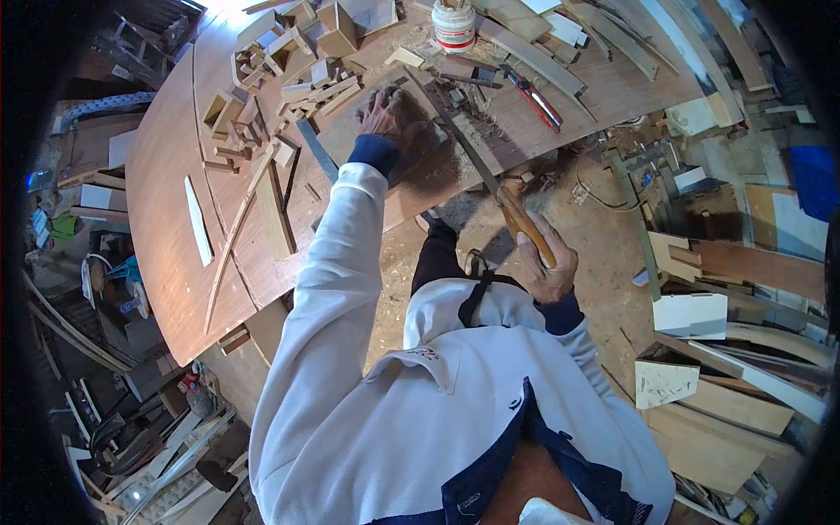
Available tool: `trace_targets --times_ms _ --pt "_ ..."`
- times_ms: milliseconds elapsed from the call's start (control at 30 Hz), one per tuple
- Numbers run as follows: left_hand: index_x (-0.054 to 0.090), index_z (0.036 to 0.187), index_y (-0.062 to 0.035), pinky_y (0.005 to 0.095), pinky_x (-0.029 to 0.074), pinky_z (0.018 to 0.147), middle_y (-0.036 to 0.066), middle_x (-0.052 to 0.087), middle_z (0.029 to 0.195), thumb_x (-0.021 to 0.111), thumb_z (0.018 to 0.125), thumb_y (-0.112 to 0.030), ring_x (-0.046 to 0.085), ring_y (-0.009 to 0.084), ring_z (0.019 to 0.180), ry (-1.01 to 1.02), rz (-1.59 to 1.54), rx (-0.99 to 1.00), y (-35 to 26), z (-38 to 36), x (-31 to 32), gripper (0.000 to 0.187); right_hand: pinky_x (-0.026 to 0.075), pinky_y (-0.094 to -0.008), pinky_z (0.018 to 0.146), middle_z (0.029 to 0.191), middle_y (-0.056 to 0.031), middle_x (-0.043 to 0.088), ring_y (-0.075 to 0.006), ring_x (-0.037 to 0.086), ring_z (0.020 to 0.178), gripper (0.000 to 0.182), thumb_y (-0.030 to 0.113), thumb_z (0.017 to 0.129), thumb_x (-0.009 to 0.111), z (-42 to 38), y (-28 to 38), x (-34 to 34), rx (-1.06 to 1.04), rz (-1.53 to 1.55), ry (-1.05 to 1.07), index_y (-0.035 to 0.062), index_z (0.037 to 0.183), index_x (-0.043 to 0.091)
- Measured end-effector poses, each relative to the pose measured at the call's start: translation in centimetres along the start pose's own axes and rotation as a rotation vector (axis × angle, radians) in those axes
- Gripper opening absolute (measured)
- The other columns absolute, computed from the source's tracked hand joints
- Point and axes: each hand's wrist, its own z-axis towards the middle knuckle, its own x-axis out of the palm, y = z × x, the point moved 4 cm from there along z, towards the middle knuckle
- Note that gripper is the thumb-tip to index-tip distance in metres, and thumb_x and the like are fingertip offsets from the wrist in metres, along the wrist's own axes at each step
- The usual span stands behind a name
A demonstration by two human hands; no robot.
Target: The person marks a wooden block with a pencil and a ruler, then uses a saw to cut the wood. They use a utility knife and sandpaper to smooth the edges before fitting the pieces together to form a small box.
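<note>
My right hand [549, 262] is wrapped round the wooden handle of a saw [464, 144] with a long, narrow, dark blade. The blade slants up and left over the table's near edge, alongside a board. My left hand [389, 118] presses down on that flat wooden board [337, 138], fingers apart and somewhat bent. Shadow makes the exact contact between blade and board hard to see. Sawdust and shavings lie right of the blade, near a red and black tool [532, 98].
Small wooden box pieces [284, 52] and offcuts crowd the back left of the table [166, 262]. A white tub [454, 28] stands at the back. Wooden strips [529, 54] lie at the back right. Scrap boards [713, 385] clutter the floor on the right.
</note>
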Motion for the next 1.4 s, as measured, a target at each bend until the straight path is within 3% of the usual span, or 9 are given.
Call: trace_targets --times_ms 200,633,900,1033,1133,1200,1233,1300,1400 --pt "0.041 0.138 -0.0234 0.0634 0.024 0.105 0.005 0.032 0.146 0.070 0.069 -0.053 0.024 0.0347 0.137 0.030 -0.074 -0.030 0.3 1.0 0.5 0.080 0.052 -0.0298 0.074 0.102 -0.0157 0.067 -0.0207 0.067 0.088 0.031 0.013 0.089 0.060 0.0 0.0 -0.1 -0.016 -0.005 0.009 0.0034 0.118 0.059" --pt "0.052 0.130 -0.0183 0.0605 0.027 0.105 0.007 0.038 0.140 0.074 0.069 -0.040 0.031 0.0367 0.132 -0.029 -0.150 0.038 0.5 1.7 1.4 0.068 0.053 -0.0314 0.069 0.099 -0.0175 0.068 -0.0250 0.069 0.084 0.031 0.014 0.087 0.061 -0.2 -0.4 -0.5 -0.042 -0.028 0.007 0.0036 0.117 0.060" --pt "0.053 0.125 0.0004 0.0411 0.033 0.107 0.022 0.040 0.136 0.076 0.066 -0.032 0.038 0.0403 0.126 -0.066 -0.091 0.187 0.1 2.4 1.7 0.071 0.053 -0.0325 0.069 0.098 -0.0191 0.067 -0.0272 0.069 0.083 0.032 0.014 0.087 0.062 -0.6 -0.2 -1.3 -0.022 -0.043 0.046 0.0020 0.116 0.059" --pt "0.053 0.126 -0.0044 0.0413 0.036 0.106 0.022 0.042 0.136 0.074 0.064 -0.024 0.041 0.0405 0.123 -0.083 -0.123 0.143 0.6 2.6 2.5 0.068 0.053 -0.0337 0.071 0.101 -0.0205 0.066 -0.0298 0.068 0.087 0.032 0.014 0.087 0.061 -0.2 0.1 -0.7 -0.051 -0.029 0.023 0.0012 0.116 0.058" --pt "0.057 0.120 -0.0035 0.0408 0.040 0.102 0.022 0.045 0.132 0.072 0.068 -0.023 0.045 0.0389 0.120 -0.130 -0.182 0.242 2.1 3.6 4.6 0.058 0.053 -0.0343 0.073 0.102 -0.0211 0.065 -0.0310 0.068 0.089 0.034 0.016 0.087 0.061 0.8 0.3 0.5 -0.015 -0.046 0.067 0.0006 0.117 0.057" --pt "0.059 0.116 -0.0029 0.0403 0.042 0.099 0.021 0.050 0.126 0.071 0.072 -0.024 0.047 0.0372 0.117 -0.038 -0.685 0.154 4.5 5.8 8.7 0.050 0.053 -0.0342 0.074 0.101 -0.0208 0.066 -0.0310 0.067 0.088 0.035 0.017 0.087 0.061 1.3 1.2 0.9 -0.012 -0.066 0.069 0.0003 0.118 0.056" --pt "0.059 0.116 -0.0029 0.0403 0.042 0.099 0.021 0.050 0.126 0.071 0.072 -0.024 0.047 0.0372 0.117 -0.040 -0.685 0.154 3.4 4.9 6.5 0.050 0.053 -0.0342 0.075 0.100 -0.0205 0.066 -0.0311 0.067 0.088 0.036 0.017 0.087 0.061 1.4 1.5 1.0 -0.005 -0.087 0.072 -0.0001 0.118 0.055" --pt "0.058 0.116 -0.0026 0.0410 0.043 0.099 0.021 0.052 0.121 0.068 0.072 -0.020 0.048 0.0363 0.115 -0.100 -0.250 0.237 1.1 2.8 2.8 0.048 0.053 -0.0343 0.074 0.100 -0.0198 0.066 -0.0306 0.067 0.087 0.036 0.018 0.087 0.061 1.2 1.1 1.2 -0.014 -0.057 0.039 0.0007 0.119 0.055" --pt "0.058 0.117 -0.0029 0.0416 0.041 0.100 0.022 0.051 0.122 0.067 0.071 -0.019 0.047 0.0375 0.116 -0.167 -0.269 0.240 1.2 2.9 2.6 0.050 0.052 -0.0343 0.074 0.100 -0.0186 0.065 -0.0297 0.067 0.086 0.036 0.018 0.087 0.061 0.8 1.1 0.9 0.024 -0.025 0.033 0.0026 0.119 0.055"
